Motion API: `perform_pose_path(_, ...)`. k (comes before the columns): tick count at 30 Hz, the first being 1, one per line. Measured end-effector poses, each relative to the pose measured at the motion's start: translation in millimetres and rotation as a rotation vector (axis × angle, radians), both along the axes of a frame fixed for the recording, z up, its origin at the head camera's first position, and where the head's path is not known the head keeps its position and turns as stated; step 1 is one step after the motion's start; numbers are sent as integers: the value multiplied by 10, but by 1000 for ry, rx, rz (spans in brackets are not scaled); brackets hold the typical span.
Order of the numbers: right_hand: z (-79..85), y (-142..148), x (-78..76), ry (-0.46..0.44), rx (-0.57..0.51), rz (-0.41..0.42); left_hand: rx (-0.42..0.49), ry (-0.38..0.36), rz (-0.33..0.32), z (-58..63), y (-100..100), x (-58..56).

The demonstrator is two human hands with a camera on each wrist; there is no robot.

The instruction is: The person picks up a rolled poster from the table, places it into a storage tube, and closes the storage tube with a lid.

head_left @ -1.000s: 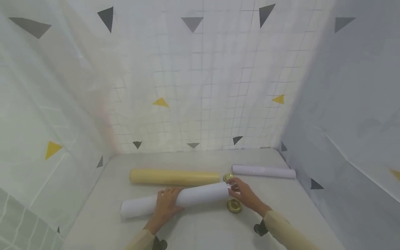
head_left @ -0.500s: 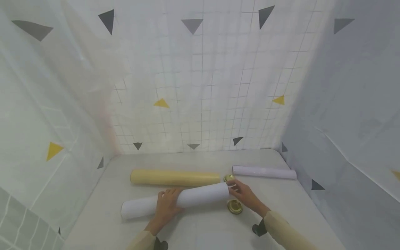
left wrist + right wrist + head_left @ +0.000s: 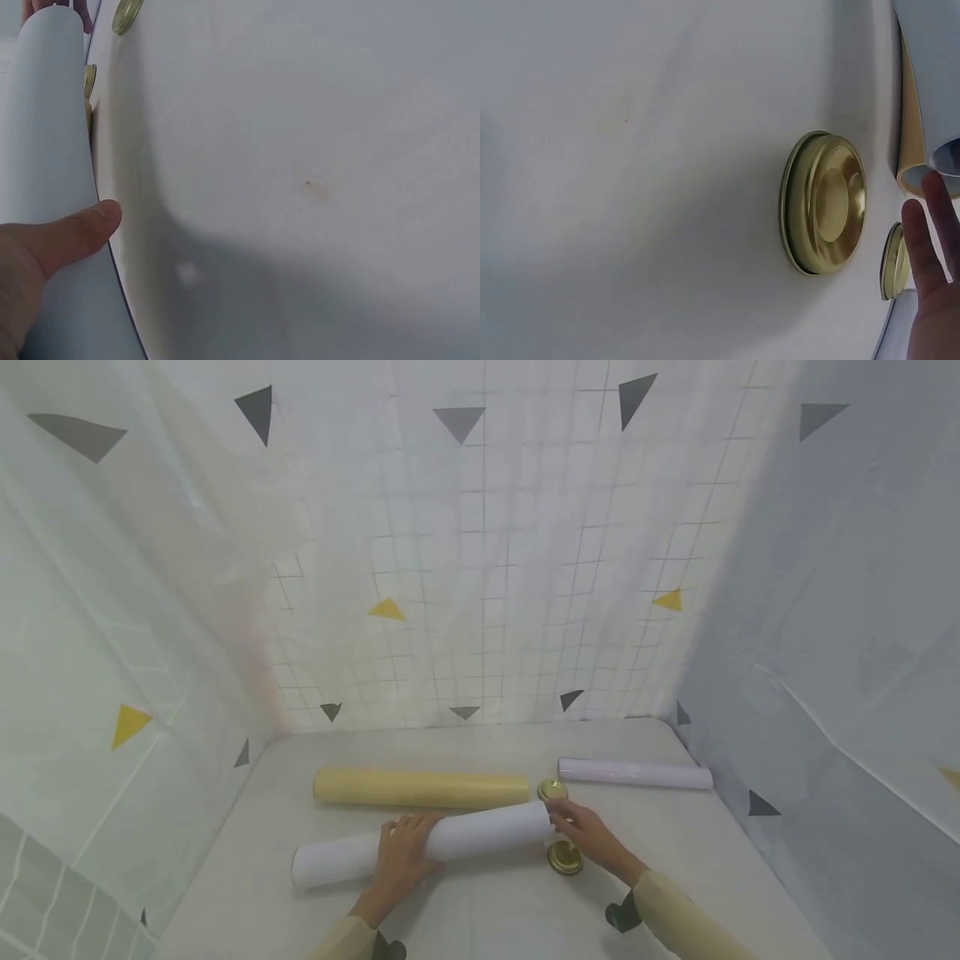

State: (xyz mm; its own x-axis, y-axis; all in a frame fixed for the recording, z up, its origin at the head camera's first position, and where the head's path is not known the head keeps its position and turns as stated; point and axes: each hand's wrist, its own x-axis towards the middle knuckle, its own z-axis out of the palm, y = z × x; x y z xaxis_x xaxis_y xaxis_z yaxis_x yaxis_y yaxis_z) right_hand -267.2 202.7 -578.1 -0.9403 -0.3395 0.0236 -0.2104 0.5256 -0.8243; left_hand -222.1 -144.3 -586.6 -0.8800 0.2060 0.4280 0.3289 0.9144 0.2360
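Note:
A long white tube lies slanted across the table, its right end farther from me than its left. My left hand grips it around the middle; in the left wrist view the thumb lies across its side. My right hand is at the tube's right end, fingertips right at the rim. The right wrist view shows straight fingers beside the tube's dark open mouth; the right thumb is hidden there. One gold round lid lies just below the right hand, another gold lid just beyond it.
A yellow tube lies behind the white one, its near end open in the right wrist view. A thinner pale lilac tube lies at the back right. White sheeting walls with triangles enclose the table on the back and sides.
A pale, clear edge that stuck out of the tube's right end between the right fingers no longer shows. The right fingertips have shifted slightly at the rim; the left hand keeps its grip.

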Motion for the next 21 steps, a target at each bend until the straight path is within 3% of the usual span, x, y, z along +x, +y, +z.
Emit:
perform_pose_path(6,-51,-1,21,106,2,-90,-14,4,-1,-7,-3,9)
perform_pose_path(11,-72,-1,63,134,139,-165,-10,3,3,7,-10,11)
perform_pose_path(16,-102,10,140,56,306,-126,2,-10,3,1,-16,1)
perform_pose_path(21,-145,35,149,41,401,-81,11,-46,6,-11,4,-5)
